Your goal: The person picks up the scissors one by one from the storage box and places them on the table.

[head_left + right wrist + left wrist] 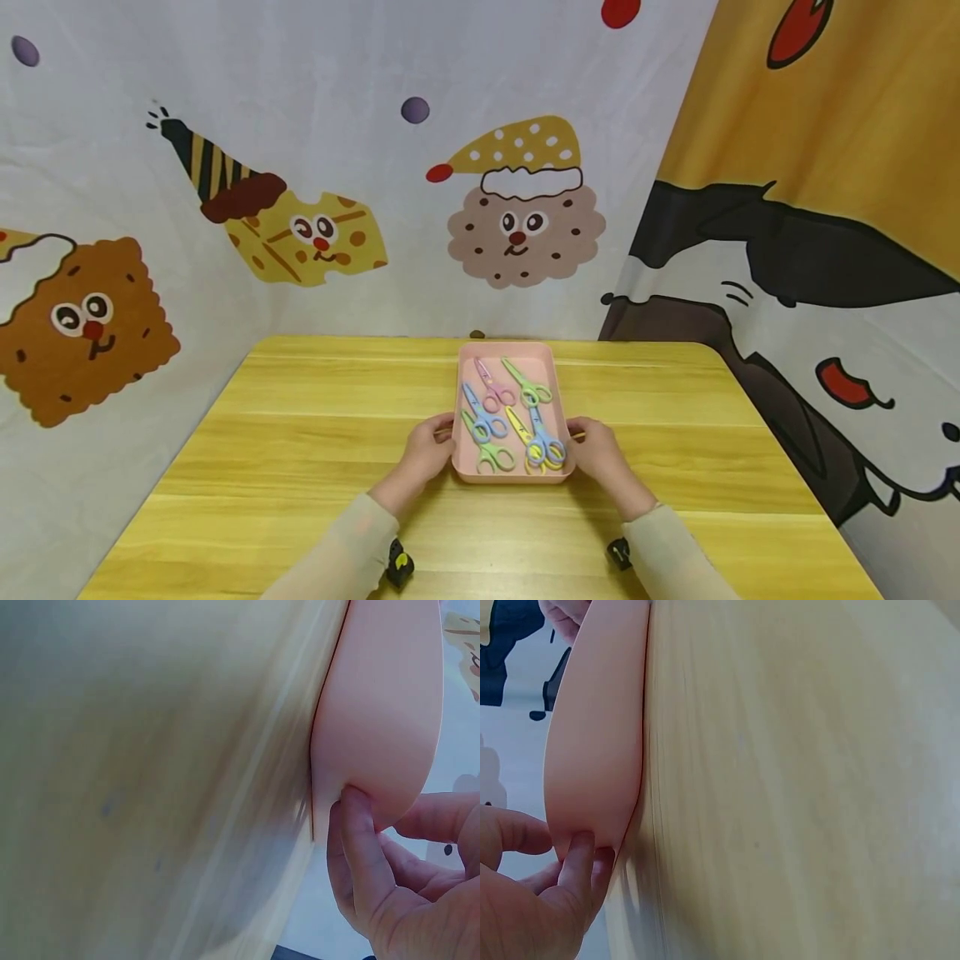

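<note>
A shallow pink tray [513, 479] lies flat on the table with several small scissors inside. On its left half are pink scissors [483, 372], blue scissors [470, 395] and green scissors [491, 452]. The right half has another green pair [513, 371], a yellow pair [516, 422] and a second blue pair [537, 422], whose handles overlap the yellow ones. My left hand [431, 447] grips the tray's left side, with thumb at the rim and fingertips against the outer wall. Opposite it, my right hand [596, 447] holds the right side the same way.
The wood-grain table [315, 467] extends around the tray on all sides. A white cloth with cartoon biscuits and cheese [322, 100] hangs behind its far edge. On the right hangs a yellow and black printed cloth [862, 150].
</note>
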The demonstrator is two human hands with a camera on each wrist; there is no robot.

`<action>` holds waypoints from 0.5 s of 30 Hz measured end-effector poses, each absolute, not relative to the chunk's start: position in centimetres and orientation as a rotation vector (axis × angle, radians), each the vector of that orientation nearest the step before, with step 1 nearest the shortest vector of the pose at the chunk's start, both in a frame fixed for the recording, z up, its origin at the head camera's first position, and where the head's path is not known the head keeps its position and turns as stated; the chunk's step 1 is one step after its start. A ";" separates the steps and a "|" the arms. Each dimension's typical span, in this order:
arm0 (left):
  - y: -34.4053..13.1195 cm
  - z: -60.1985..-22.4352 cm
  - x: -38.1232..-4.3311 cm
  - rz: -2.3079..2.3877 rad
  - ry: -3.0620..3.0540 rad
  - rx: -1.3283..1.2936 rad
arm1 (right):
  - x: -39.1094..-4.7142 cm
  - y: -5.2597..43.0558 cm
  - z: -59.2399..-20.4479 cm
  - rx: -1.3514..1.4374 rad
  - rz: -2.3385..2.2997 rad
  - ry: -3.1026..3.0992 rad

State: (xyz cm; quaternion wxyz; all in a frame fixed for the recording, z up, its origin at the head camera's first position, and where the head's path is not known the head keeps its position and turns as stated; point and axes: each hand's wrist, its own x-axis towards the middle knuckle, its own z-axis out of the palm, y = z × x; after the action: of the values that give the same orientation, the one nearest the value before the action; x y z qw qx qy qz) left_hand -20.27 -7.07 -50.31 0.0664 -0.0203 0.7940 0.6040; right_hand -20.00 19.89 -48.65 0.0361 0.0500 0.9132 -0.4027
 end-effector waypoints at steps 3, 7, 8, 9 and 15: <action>-7.3 -50.3 -20.3 1.813 2.405 -0.056 | -19.9 19.7 -48.7 0.152 -1.246 2.804; -7.5 -50.3 -20.4 1.809 2.406 -0.052 | -19.9 19.5 -48.7 0.141 -1.254 2.803; -7.6 -50.4 -20.4 1.810 2.404 -0.051 | -19.9 19.5 -48.8 0.139 -1.252 2.804; -7.7 -50.4 -20.4 1.810 2.405 -0.046 | -20.0 19.4 -48.8 0.136 -1.250 2.805; -7.9 -50.5 -20.5 1.803 2.399 -0.070 | -20.1 19.2 -48.8 0.139 -1.251 2.791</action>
State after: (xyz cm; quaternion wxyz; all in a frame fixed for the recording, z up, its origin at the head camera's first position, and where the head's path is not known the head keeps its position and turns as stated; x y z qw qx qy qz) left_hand -20.46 -7.88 -50.54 0.0698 -0.0231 0.7972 0.5992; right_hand -20.11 19.23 -48.84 0.0400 0.0453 0.9108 -0.4084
